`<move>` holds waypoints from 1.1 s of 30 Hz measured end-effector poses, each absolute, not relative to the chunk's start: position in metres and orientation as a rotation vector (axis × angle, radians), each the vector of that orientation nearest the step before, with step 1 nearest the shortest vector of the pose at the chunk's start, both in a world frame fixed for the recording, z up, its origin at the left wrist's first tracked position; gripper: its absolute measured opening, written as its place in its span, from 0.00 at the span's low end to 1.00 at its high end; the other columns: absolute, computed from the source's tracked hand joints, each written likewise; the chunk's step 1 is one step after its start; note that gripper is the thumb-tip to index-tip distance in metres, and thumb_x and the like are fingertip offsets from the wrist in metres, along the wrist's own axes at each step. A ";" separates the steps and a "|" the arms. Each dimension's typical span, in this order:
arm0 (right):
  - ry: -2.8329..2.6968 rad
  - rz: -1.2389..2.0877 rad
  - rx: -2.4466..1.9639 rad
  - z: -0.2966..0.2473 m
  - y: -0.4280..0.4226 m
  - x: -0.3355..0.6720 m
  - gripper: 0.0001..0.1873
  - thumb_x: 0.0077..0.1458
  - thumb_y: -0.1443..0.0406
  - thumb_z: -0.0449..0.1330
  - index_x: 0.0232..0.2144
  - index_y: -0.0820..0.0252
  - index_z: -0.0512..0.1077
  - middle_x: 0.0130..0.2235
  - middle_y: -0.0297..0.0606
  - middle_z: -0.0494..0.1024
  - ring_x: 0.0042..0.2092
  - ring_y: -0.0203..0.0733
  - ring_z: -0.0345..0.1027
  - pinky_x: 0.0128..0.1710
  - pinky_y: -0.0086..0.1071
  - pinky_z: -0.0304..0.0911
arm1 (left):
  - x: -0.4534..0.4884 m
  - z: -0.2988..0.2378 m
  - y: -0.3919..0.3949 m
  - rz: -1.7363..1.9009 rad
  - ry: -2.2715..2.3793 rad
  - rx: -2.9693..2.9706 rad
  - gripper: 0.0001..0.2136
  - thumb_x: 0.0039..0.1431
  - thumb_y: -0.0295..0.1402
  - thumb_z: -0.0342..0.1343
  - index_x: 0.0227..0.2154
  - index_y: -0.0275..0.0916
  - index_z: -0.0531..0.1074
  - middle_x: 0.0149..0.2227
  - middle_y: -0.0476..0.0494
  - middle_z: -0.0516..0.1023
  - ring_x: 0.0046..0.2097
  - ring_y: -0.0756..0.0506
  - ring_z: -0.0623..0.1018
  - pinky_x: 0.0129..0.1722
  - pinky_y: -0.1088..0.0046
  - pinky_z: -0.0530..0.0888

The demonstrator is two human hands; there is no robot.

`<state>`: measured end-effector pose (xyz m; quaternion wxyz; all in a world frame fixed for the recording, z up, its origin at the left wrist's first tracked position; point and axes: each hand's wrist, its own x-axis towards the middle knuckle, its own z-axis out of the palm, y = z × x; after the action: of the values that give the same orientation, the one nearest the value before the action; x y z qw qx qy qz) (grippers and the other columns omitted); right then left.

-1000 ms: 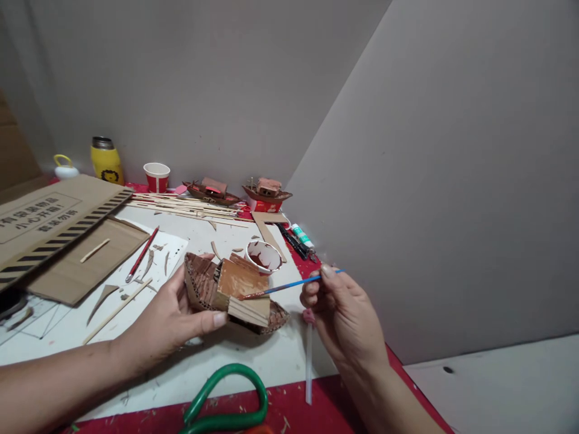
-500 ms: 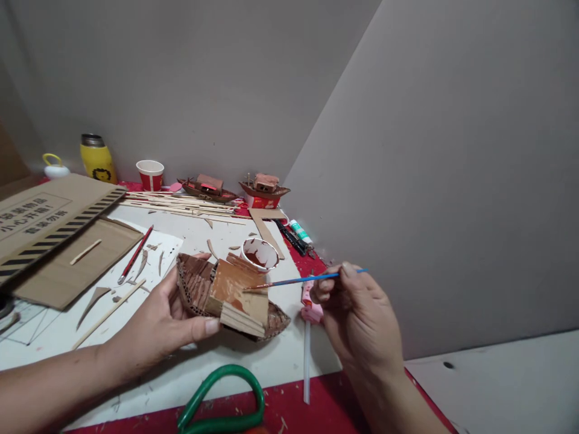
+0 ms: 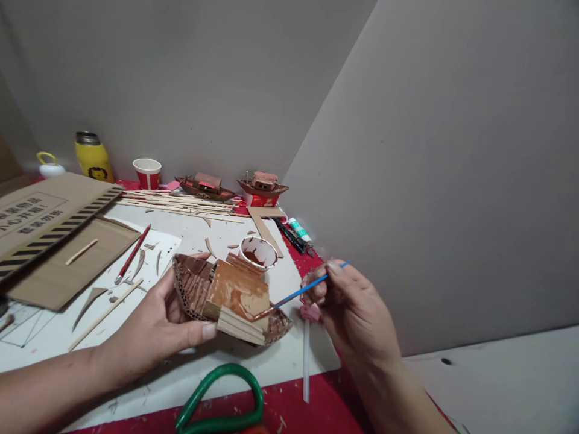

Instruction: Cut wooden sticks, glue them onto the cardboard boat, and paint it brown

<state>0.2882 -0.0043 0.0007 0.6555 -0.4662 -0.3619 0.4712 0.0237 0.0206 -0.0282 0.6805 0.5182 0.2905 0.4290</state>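
Note:
My left hand (image 3: 158, 325) grips a small cardboard model boat (image 3: 192, 286) by its left end, thumb along the near side and fingers behind. The hull is brown, and its raised roof (image 3: 239, 286) is partly coated in wet brown paint, with bare cardboard towards the right. In my right hand (image 3: 357, 307) is a thin blue paintbrush (image 3: 298, 293), pinched between thumb and fingers. Its tip touches the roof's near edge, just above a ridged bare strip (image 3: 239, 325). Behind the boat stands a white paper cup (image 3: 259, 253) with brown paint inside.
Green-handled scissors (image 3: 221, 398) lie at the near edge. A clear glue stick (image 3: 306, 361) sticks out from a pink glue gun (image 3: 310, 312). Wooden sticks (image 3: 181, 205) and two model boats (image 3: 262, 184) are at the back. Cardboard (image 3: 58, 223), a pencil (image 3: 132, 255) and scraps lie left.
My right hand has lowered and tilted the paintbrush, moving its tip from the roof's middle to the near edge. Brown paint covers more of the roof. The left hand still holds the boat.

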 end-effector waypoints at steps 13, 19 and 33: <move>-0.805 0.905 -0.998 0.001 0.003 0.292 0.19 0.40 0.53 0.76 0.25 0.58 0.75 0.19 0.27 0.72 0.21 0.29 0.63 0.22 0.23 0.63 | 0.023 -0.027 0.017 0.911 0.654 1.158 0.48 0.47 0.34 0.72 0.68 0.44 0.51 0.62 0.32 0.72 0.60 0.33 0.75 0.58 0.61 0.74; -0.836 1.011 -1.035 -0.002 0.005 0.291 0.18 0.44 0.54 0.74 0.22 0.58 0.72 0.19 0.28 0.72 0.19 0.30 0.61 0.16 0.23 0.57 | 0.023 -0.028 0.018 0.919 0.647 1.159 0.47 0.47 0.35 0.72 0.68 0.44 0.53 0.62 0.32 0.73 0.59 0.32 0.76 0.58 0.59 0.74; -0.806 1.031 -1.034 0.000 0.002 0.287 0.19 0.42 0.52 0.75 0.25 0.58 0.74 0.20 0.28 0.72 0.20 0.31 0.63 0.17 0.22 0.58 | 0.022 -0.030 0.017 0.895 0.604 1.172 0.41 0.47 0.34 0.73 0.63 0.44 0.61 0.61 0.34 0.74 0.60 0.33 0.75 0.58 0.60 0.74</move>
<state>0.2873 0.0020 -0.0004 0.6719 -0.4591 -0.3580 0.4579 0.0222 0.0174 -0.0301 0.6989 0.5258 0.2712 0.4018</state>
